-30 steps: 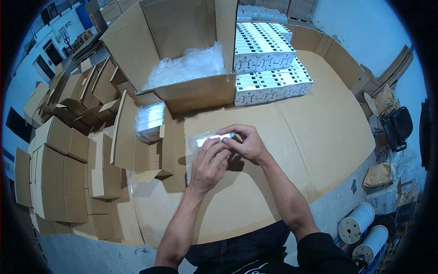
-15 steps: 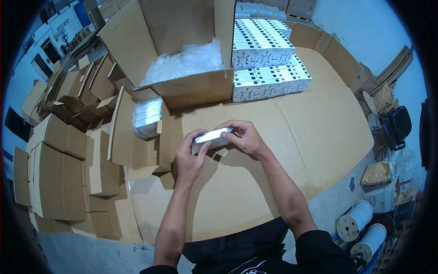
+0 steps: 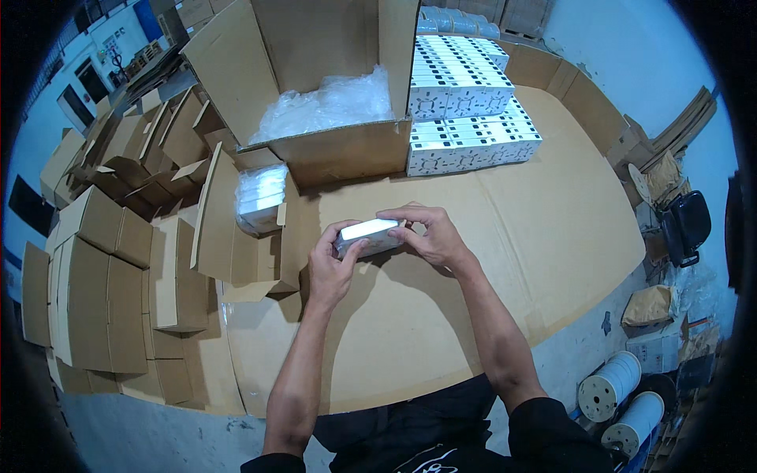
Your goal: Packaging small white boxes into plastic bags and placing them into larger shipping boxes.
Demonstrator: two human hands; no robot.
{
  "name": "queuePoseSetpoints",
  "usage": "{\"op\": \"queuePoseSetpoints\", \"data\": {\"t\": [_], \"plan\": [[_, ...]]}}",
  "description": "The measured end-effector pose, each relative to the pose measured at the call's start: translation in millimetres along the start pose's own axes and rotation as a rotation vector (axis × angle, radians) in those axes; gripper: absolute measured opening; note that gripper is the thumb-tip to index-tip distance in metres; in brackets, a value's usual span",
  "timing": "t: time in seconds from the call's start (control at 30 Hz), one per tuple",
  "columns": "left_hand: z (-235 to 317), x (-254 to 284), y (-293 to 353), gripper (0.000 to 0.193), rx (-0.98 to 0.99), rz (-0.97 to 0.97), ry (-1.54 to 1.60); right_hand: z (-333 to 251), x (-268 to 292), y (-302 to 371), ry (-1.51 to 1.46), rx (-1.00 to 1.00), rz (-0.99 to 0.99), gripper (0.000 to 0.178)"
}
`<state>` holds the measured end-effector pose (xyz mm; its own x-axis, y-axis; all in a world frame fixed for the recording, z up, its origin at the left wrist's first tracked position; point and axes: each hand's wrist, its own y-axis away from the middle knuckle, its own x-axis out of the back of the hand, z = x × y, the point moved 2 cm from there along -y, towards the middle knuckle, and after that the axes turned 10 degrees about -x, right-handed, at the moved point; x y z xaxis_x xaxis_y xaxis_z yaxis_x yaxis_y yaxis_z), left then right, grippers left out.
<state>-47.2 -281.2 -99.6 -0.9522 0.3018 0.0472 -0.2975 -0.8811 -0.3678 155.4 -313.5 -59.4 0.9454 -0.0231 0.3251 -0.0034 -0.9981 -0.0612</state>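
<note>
Between both hands, above the cardboard-covered table, is a small white box point(image 3: 371, 231) that looks wrapped in clear plastic. My left hand point(image 3: 334, 256) grips its left end, thumb on the near side. My right hand point(image 3: 428, 235) pinches its right end between thumb and fingers. To the left stands an open cardboard carton point(image 3: 225, 225) holding several white boxes in clear plastic wrap point(image 3: 261, 197). Behind it, a larger open carton point(image 3: 343, 154) contains crumpled clear plastic bags point(image 3: 327, 109).
Stacked white printed boxes point(image 3: 473, 146) stand at the back right of the table point(image 3: 505, 260). Folded cartons point(image 3: 102, 299) crowd the left side. Beyond the table's right edge are cable spools point(image 3: 611, 386) and a black chair point(image 3: 684, 225).
The white box stays in both hands, tilted slightly so more of its top faces up. My right fingers have shifted a little along its end. The whole view has moved slightly.
</note>
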Motion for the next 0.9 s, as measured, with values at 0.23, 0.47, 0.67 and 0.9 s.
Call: {"op": "queuePoseSetpoints", "data": {"t": [0.23,0.47,0.67,0.9], "plan": [[-2,2,1,0.03,0.023,-0.011,0.027,-10,1,-3,0.27,0.086,0.016,0.029],[1,0,16,0.035,0.014,-0.041,-0.288,-22,1,3,0.323,0.134,0.038,0.024],[1,-5,59,0.069,-0.162,-0.102,-0.813,-22,-2,-3,0.361,0.087,0.059,0.023],[32,-4,104,0.078,-0.092,-0.266,-1.042,-35,-3,-20,0.477,0.111,0.136,0.022]]}}
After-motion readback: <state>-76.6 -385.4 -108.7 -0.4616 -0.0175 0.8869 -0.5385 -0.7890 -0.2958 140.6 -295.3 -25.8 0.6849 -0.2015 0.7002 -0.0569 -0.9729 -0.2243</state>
